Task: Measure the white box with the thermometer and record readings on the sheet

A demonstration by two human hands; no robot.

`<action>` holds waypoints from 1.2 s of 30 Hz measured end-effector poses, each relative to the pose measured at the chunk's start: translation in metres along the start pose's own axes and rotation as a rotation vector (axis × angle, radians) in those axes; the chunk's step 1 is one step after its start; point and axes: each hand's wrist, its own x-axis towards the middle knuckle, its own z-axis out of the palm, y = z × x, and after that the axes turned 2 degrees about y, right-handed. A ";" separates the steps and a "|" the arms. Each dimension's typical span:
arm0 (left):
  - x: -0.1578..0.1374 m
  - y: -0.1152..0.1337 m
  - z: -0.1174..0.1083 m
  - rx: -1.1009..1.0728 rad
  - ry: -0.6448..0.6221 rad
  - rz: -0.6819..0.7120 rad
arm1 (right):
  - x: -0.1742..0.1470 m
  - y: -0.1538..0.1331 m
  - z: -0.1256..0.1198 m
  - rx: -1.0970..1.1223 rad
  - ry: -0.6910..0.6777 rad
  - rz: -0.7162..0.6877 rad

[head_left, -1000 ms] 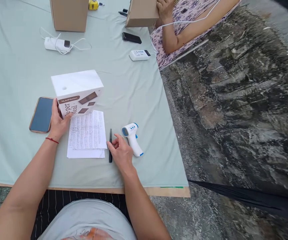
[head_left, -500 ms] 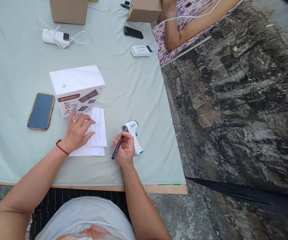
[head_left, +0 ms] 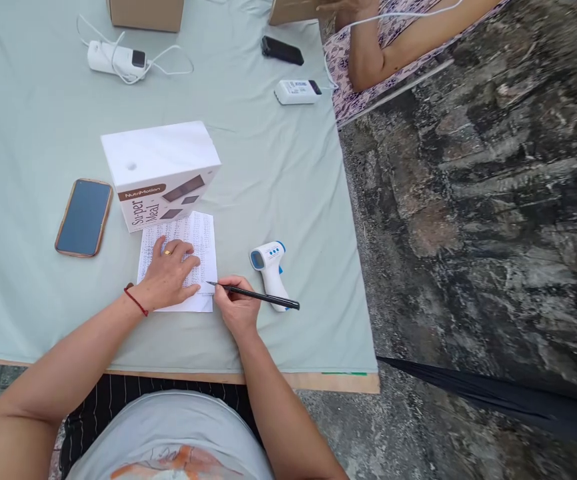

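Observation:
My left hand [head_left: 169, 275] lies on a printed sheet of paper [head_left: 203, 243], its fingers spread apart. A black pen [head_left: 268, 297] is pinched in my right hand [head_left: 238, 308], with its tip over the right edge of the sheet. Just behind the paper stands a white NutriMotion Super Meal box [head_left: 163, 155]. A white and blue infrared thermometer [head_left: 271, 267] lies right of the sheet, partly behind the pen and my right hand. Left of the box is a phone [head_left: 84, 217] in a brown-edged case.
Across the pale green tablecloth [head_left: 43, 300] lie a white device with a coiled cable [head_left: 115, 61], a black device [head_left: 282, 51] and a white corded device [head_left: 298, 92]. A cardboard box [head_left: 145, 15] stands at the back. Another person's arm [head_left: 368, 63] reaches in at the top right.
The pen has turned round in my right hand, its tip now pointing left at the paper. My right hand moved slightly left, and my left hand slid down and right over the sheet.

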 end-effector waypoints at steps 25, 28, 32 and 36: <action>0.000 0.000 0.000 -0.016 0.002 0.004 | -0.004 0.013 -0.002 -0.206 -0.109 -0.203; 0.000 0.000 0.000 -0.012 -0.006 0.002 | -0.004 0.012 -0.002 -0.204 -0.117 -0.187; 0.000 0.000 0.000 -0.007 -0.012 -0.001 | -0.004 0.011 -0.001 -0.189 -0.104 -0.182; 0.000 -0.001 0.000 -0.013 -0.009 0.003 | -0.004 0.011 -0.002 -0.185 -0.112 -0.158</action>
